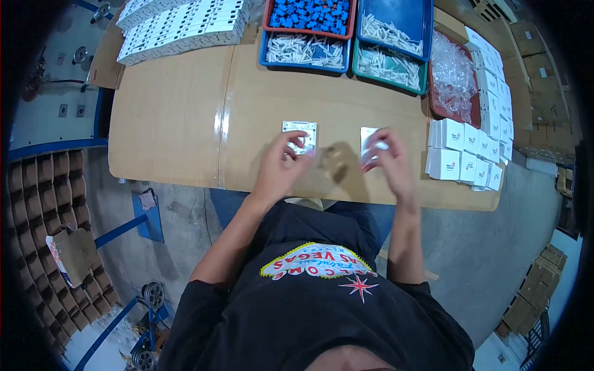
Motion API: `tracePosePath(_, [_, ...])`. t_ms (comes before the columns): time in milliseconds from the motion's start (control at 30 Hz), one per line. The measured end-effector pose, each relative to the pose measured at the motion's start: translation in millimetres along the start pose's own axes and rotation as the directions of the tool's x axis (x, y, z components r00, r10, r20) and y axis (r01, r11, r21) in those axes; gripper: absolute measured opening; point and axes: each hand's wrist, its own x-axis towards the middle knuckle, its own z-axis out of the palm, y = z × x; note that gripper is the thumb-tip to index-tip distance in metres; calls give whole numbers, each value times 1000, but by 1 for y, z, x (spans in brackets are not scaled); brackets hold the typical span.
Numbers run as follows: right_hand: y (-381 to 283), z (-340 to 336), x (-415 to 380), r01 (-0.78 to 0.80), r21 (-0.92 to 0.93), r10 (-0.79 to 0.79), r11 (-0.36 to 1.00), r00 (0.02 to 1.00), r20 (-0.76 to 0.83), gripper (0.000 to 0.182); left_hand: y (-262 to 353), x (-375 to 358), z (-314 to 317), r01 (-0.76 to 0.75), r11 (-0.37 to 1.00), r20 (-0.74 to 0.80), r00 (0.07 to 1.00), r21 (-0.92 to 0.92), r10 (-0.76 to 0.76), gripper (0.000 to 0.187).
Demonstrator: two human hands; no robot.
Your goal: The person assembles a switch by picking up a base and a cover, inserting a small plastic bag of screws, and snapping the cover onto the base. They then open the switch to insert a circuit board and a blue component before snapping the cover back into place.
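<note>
My left hand (281,167) is at a white square plate (311,130) with small openings, lying on the cardboard-covered table (173,111). Its thumb and curled fingers are apart, with part of the plate showing between them. To the right, my right hand (395,164) is bent over a flat white piece (366,135), its fingers drawn together and partly smeared by motion. Something small and whitish shows at those fingertips; I cannot tell what it is.
Trays at the back hold blue parts (309,15) and white pin-like pieces (303,51). Clear plastic bags (451,77) fill a red tray at the right. Small white boxes (445,164) stand near the right edge, and rows of white units (179,34) at the back left.
</note>
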Motion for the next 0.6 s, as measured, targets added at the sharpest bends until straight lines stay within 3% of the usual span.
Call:
tracePosePath(33, [7,16,-5,-99,-23,101,995,990,94,22,14,-4,1,-64,982,167,985,178,34,45])
tracePosePath(133, [16,64,-10,-76,-103,95,992,977,193,25,21,-9,11,68,990,295,950,122,-102,40])
tracePosePath(267, [10,79,-11,-18,-110,32,994,992,124,35,1,-11,11,192,981,263,945,39,-195,34])
tracePosePath(367, [6,79,-12,32,-96,-13,995,980,198,43,-21,-15,12,203,974,182,966,-103,-182,26])
tracePosePath(433, [4,82,-13,-17,1,17,1000,995,96,41,-12,-19,11,120,975,-11,992,-188,-124,20])
tracePosePath(467, [4,83,-12,-17,-1,17,1000,995,98,41,-10,-19,11,118,975,-13,992,-189,-123,20])
tracePosePath(533, [5,83,-10,-176,-18,176,984,979,100,31,-8,-21,10,-12,987,-57,998,-161,3,13])
tracePosePath(600, [15,87,-7,-195,2,195,981,977,85,27,0,-23,9,2,988,-43,999,-153,-8,13])
